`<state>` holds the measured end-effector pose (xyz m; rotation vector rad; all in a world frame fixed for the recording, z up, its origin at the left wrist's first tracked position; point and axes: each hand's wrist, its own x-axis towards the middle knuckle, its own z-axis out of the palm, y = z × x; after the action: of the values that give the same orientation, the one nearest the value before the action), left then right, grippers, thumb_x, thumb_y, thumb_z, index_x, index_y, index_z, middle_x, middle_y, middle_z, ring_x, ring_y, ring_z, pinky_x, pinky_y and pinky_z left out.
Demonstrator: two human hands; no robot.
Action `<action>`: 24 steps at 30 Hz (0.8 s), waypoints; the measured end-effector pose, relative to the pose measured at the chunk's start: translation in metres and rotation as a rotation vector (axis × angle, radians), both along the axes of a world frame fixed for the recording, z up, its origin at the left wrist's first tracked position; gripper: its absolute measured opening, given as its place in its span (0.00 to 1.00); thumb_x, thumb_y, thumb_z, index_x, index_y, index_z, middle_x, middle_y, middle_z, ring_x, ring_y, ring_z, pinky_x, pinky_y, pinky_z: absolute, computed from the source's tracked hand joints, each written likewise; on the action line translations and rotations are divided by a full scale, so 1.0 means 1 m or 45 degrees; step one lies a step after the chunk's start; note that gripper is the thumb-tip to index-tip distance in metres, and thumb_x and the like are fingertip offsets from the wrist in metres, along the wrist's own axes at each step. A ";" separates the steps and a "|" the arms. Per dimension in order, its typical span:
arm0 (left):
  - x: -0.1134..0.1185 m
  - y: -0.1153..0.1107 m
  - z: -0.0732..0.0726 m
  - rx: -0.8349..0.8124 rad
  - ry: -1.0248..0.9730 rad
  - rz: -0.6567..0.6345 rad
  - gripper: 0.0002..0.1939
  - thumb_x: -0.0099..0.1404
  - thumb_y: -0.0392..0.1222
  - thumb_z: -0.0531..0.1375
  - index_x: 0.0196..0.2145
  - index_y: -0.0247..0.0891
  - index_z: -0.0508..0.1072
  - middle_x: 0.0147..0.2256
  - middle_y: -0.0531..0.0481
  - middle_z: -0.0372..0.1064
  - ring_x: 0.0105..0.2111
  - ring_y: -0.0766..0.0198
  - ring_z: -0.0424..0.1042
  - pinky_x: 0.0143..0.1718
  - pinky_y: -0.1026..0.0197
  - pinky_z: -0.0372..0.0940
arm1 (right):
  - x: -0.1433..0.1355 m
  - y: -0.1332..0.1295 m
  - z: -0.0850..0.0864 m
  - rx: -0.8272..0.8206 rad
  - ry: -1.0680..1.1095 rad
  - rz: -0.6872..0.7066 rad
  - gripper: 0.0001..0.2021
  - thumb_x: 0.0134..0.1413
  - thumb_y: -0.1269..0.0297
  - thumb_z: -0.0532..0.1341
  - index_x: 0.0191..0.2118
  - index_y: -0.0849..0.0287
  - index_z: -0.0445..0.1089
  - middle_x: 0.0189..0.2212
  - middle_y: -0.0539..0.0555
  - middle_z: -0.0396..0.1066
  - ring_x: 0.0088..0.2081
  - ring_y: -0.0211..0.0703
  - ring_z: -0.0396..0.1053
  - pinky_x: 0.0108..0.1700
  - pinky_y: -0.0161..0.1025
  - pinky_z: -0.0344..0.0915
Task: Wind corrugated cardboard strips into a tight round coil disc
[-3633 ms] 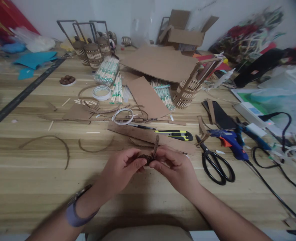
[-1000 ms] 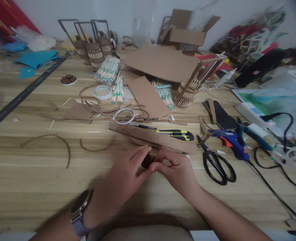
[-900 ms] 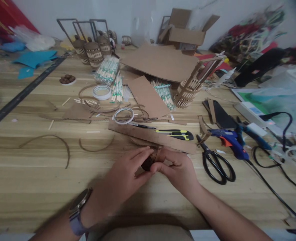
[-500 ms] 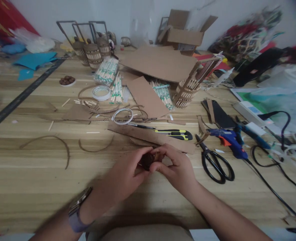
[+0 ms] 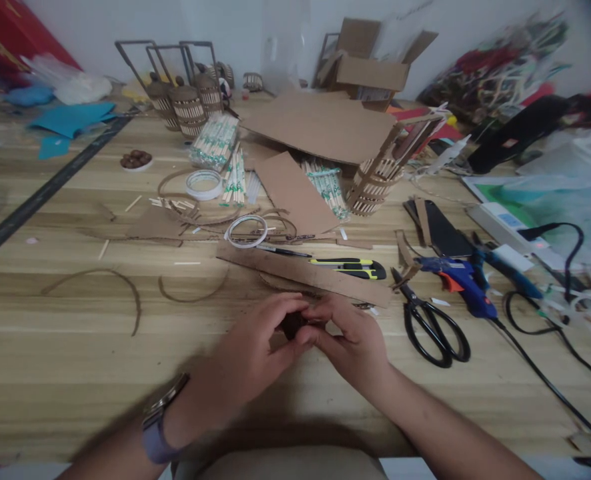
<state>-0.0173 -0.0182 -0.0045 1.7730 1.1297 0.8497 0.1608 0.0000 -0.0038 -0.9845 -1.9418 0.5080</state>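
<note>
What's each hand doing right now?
Left hand: closed around a small dark brown piece.
Right hand: fingers pinched at the same piece, meeting the left hand's fingertips.

1. No lettering can be read for certain.
2. Golden marking on the red item (image 5: 23, 37): illegible.
3. Dark print on a thin cardboard strip (image 5: 303, 238): too small.
4. Green print on the wrapped sticks (image 5: 214, 141): blurred.

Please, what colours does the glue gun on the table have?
The glue gun is blue with an orange trigger.
</note>
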 end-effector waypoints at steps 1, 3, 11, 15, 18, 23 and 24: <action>0.001 0.000 0.000 -0.010 0.001 0.001 0.16 0.69 0.44 0.60 0.53 0.42 0.70 0.54 0.44 0.72 0.53 0.55 0.71 0.55 0.52 0.66 | 0.000 0.000 0.000 -0.018 0.004 -0.004 0.20 0.63 0.45 0.58 0.30 0.55 0.71 0.23 0.50 0.75 0.25 0.39 0.73 0.27 0.34 0.67; 0.002 -0.001 0.000 -0.059 0.000 0.009 0.16 0.70 0.45 0.60 0.53 0.42 0.69 0.54 0.44 0.73 0.53 0.55 0.72 0.55 0.51 0.67 | 0.000 -0.001 -0.001 -0.063 0.020 -0.007 0.19 0.62 0.45 0.59 0.30 0.55 0.71 0.23 0.50 0.75 0.26 0.39 0.74 0.28 0.34 0.69; 0.002 -0.001 -0.004 -0.174 -0.080 0.110 0.24 0.64 0.45 0.64 0.56 0.39 0.67 0.53 0.39 0.73 0.49 0.51 0.75 0.50 0.49 0.71 | 0.001 -0.003 -0.007 -0.139 0.060 -0.029 0.16 0.58 0.46 0.64 0.32 0.55 0.74 0.25 0.50 0.76 0.26 0.40 0.73 0.29 0.35 0.69; 0.001 0.002 -0.006 -0.232 -0.135 0.115 0.26 0.63 0.48 0.65 0.56 0.39 0.68 0.51 0.40 0.75 0.47 0.52 0.76 0.49 0.51 0.72 | 0.001 -0.003 -0.007 -0.048 0.057 -0.030 0.18 0.60 0.44 0.60 0.33 0.55 0.72 0.25 0.51 0.75 0.26 0.40 0.73 0.27 0.34 0.66; 0.002 0.000 -0.007 -0.243 -0.108 0.126 0.28 0.62 0.48 0.66 0.57 0.39 0.68 0.51 0.40 0.75 0.48 0.51 0.76 0.49 0.50 0.72 | 0.002 -0.003 -0.006 -0.004 0.061 -0.012 0.17 0.60 0.46 0.61 0.33 0.55 0.71 0.24 0.50 0.74 0.25 0.39 0.73 0.26 0.34 0.65; 0.000 -0.002 -0.003 -0.167 0.024 0.129 0.23 0.63 0.47 0.65 0.54 0.41 0.71 0.50 0.43 0.76 0.48 0.51 0.75 0.51 0.50 0.70 | 0.001 -0.004 -0.006 -0.003 0.091 0.028 0.16 0.59 0.48 0.64 0.30 0.55 0.71 0.22 0.49 0.73 0.24 0.39 0.71 0.27 0.35 0.65; 0.000 -0.001 -0.001 -0.151 0.043 0.124 0.21 0.63 0.47 0.64 0.53 0.42 0.72 0.50 0.44 0.77 0.48 0.52 0.75 0.51 0.50 0.70 | 0.001 -0.004 -0.005 -0.019 0.092 0.025 0.16 0.60 0.48 0.63 0.29 0.55 0.70 0.22 0.49 0.73 0.24 0.39 0.71 0.27 0.36 0.65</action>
<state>-0.0173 -0.0194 -0.0054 1.6518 1.2712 0.7958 0.1617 -0.0039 -0.0093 -0.9446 -1.8873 0.5625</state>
